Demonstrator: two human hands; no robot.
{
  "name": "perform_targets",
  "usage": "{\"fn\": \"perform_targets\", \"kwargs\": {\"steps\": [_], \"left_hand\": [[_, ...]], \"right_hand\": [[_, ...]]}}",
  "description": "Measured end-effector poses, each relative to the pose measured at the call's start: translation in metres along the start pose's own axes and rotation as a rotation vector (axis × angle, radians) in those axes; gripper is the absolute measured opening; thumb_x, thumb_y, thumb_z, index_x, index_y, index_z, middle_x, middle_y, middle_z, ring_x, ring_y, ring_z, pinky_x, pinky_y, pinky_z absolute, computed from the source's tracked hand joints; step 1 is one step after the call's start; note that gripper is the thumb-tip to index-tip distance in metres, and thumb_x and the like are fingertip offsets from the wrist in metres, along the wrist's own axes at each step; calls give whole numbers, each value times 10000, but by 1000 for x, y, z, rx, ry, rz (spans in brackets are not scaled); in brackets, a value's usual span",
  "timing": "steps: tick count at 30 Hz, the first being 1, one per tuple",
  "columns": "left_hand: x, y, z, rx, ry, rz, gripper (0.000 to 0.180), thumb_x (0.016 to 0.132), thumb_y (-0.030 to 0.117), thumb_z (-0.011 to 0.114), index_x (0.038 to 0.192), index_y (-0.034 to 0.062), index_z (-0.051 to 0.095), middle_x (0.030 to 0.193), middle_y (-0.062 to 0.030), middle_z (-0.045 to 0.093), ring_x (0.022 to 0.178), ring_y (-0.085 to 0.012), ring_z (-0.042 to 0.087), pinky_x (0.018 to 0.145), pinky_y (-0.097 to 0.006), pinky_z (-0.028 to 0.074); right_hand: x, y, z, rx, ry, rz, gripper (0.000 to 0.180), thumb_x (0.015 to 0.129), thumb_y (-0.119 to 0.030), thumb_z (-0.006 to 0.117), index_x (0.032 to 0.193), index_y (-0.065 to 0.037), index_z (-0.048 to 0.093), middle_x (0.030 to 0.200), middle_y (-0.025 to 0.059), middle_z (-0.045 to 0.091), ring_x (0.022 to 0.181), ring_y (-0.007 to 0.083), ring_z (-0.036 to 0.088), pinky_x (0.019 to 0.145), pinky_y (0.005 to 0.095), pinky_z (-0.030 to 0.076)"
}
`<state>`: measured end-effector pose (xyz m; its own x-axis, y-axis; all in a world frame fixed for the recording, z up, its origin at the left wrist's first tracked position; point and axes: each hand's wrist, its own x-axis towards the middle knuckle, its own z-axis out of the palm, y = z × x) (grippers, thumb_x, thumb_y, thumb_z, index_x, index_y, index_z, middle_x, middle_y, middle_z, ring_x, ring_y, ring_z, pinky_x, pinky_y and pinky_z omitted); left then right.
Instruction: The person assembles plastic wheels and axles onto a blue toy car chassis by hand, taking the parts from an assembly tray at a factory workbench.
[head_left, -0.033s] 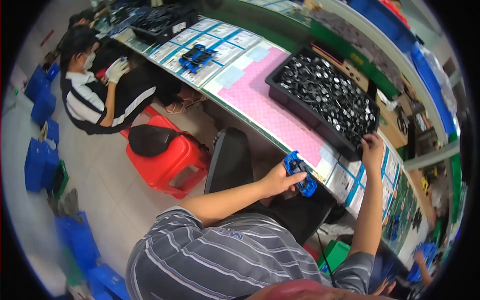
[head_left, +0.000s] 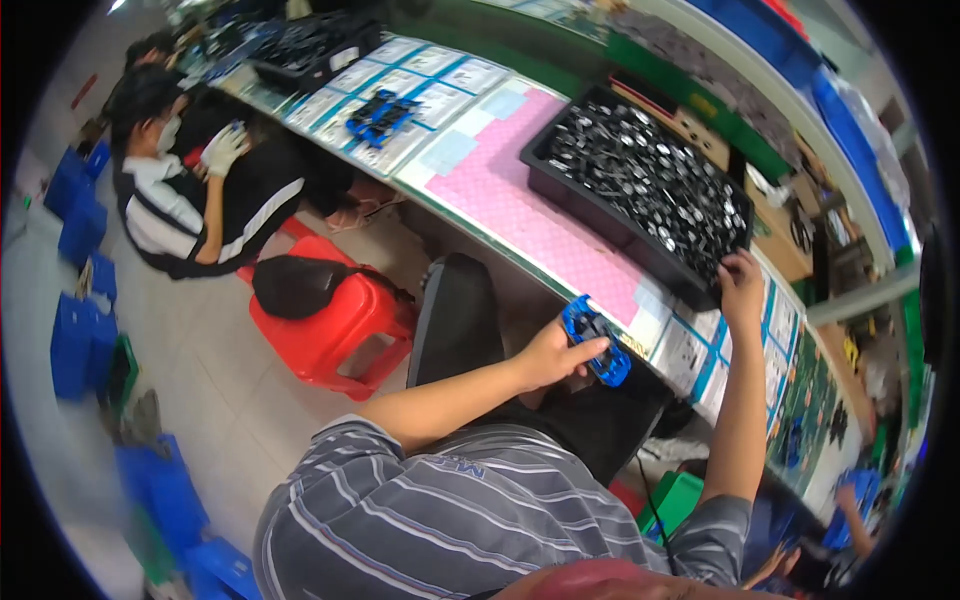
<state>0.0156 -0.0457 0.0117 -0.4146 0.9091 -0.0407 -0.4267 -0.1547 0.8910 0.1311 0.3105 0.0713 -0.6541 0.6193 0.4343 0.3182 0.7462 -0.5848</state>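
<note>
My left hand [head_left: 553, 358] grips a blue plastic frame with a dark inside [head_left: 590, 327], its thumb laid over the part, just off the table's front edge. My right hand [head_left: 742, 290] is at the near right corner of a black bin [head_left: 625, 235], its fingers curled at the parts inside. Heaped in that bin are small black pieces with shiny round ends [head_left: 650, 170]. Whether a piece is between the right fingertips is too small to make out.
A pink mat [head_left: 500, 190] and printed sheets [head_left: 687, 355] cover the table. Farther left lie more blue frames [head_left: 382, 118] and another black bin [head_left: 320, 60]. A gloved co-worker [head_left: 165, 190] sits at left, near a red stool [head_left: 335, 320]. Blue bins [head_left: 165, 480] stand on the floor.
The whole view has shifted slightly. My left hand keeps its hold on the blue frame, and my right hand stays at the bin's corner with its fingers a little more curled.
</note>
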Motion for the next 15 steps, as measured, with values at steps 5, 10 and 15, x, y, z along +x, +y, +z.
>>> {"fn": "perform_targets", "kwargs": {"steps": [5,10,15], "left_hand": [[-5,-3,-14,29,20,-70,348,958,215,670,1226,54,516,932,-28,648,740,-78,615,580,-212,499],[-10,-15,-5,-46,36,8,350,983,164,605,1291,72,467,994,-62,646,788,-126,640,648,-251,529],[3,-13,-5,-2,17,-7,271,997,125,565,1246,39,499,1003,-75,652,786,-141,638,663,-270,525]], "right_hand": [[-19,-65,4,66,100,-41,189,808,18,737,971,1,643,1217,129,595,709,133,601,681,267,517],[-65,-93,-10,146,136,-15,295,749,49,777,997,9,623,1214,126,595,693,98,563,663,235,498],[-118,-138,3,386,-31,0,404,715,17,812,1063,5,608,1223,118,608,734,106,582,716,257,511]]}}
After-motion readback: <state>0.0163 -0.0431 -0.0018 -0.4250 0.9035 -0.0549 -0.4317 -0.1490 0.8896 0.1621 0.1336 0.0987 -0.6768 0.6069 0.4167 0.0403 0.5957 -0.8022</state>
